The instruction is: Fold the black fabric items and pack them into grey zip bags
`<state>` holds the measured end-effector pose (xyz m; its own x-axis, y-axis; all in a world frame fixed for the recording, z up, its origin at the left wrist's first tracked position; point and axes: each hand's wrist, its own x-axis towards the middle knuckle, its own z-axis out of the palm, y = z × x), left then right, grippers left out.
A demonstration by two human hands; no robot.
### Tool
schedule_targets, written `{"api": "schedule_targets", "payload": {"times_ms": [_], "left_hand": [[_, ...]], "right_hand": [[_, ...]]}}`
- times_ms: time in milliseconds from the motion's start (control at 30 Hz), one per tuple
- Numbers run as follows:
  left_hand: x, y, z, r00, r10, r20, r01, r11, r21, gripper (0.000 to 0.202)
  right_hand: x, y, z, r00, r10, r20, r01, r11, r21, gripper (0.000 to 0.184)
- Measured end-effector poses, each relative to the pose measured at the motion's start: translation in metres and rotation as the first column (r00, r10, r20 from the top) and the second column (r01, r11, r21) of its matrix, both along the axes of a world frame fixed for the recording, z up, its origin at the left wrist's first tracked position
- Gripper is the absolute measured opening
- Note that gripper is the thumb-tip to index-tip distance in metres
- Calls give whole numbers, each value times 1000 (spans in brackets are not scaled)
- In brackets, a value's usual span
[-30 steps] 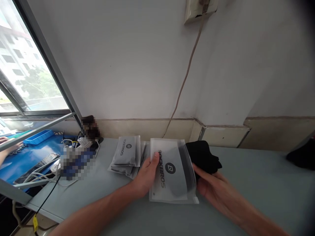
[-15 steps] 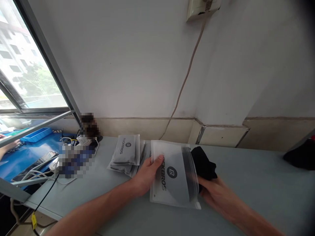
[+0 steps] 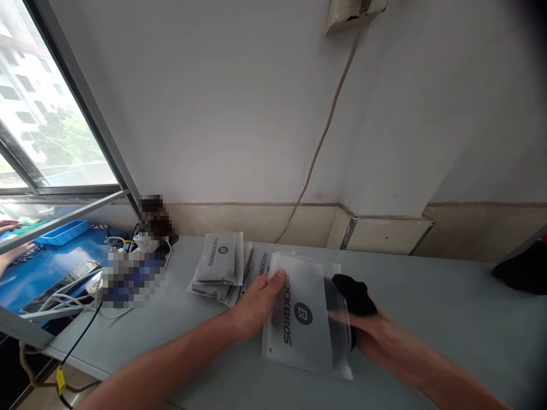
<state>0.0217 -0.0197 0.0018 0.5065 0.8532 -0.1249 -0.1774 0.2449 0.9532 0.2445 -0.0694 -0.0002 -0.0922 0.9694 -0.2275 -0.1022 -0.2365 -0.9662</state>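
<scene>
Black cloth (image 3: 356,295) partly in the bag (image 3: 304,339)
On my feed, my left hand (image 3: 255,307) pinches the bag over the table (image 3: 444,307), thumb on top; my right hand (image 3: 378,333) grips the cloth, a finger showing through the clear strip. A stack of pouches (image 3: 221,259) lies left.

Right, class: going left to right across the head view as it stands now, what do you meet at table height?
Blue tray → stack of packed bags → left hand → printed frosted bag → black cloth → dark item by the right edge.
</scene>
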Motion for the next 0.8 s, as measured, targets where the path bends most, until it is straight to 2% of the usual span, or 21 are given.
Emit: {"api": "schedule_targets", "payload": {"times_ms": [67,133,200,267,367,433,533,667,733,800], "left_hand": [[0,1,-1,999,35,-8,-34,999,42,53],[0,1,-1,999,27,-23,-25,997,67,54],[1,-1,1,998,-4,-57,9,997,82,55],[1,-4,5,995,-22,-99,32,994,103,58],[3,-10,10,989,-42,-140,63,987,150,61],[5,-12,11,987,-91,-131,113,980,165,58],[7,-11,7,988,-126,-86,136,982,132,56],[5,-1,-2,997,47,-61,-41,994,106,54],[4,2,-3,995,84,-55,-77,989,125,53],[4,0,-2,997,50,-62,-39,985,168,51]], "right_hand": [[-6,2,7,990,14,-142,-29,994,-106,52],[-10,3,12,983,50,-178,-76,986,-148,50],[-11,3,15,987,114,-112,-125,988,-96,45],[-13,4,15,986,165,29,-165,986,8,37],[-14,6,10,966,101,238,-133,983,124,23],[-14,7,6,958,29,287,-70,989,133,22],[-13,6,7,986,-24,163,14,998,59,32],[-11,4,15,986,-98,-136,84,991,-103,46],[-10,6,17,984,-134,-117,121,987,-107,42],[-10,8,14,991,-128,-31,125,988,-86,35]]}}
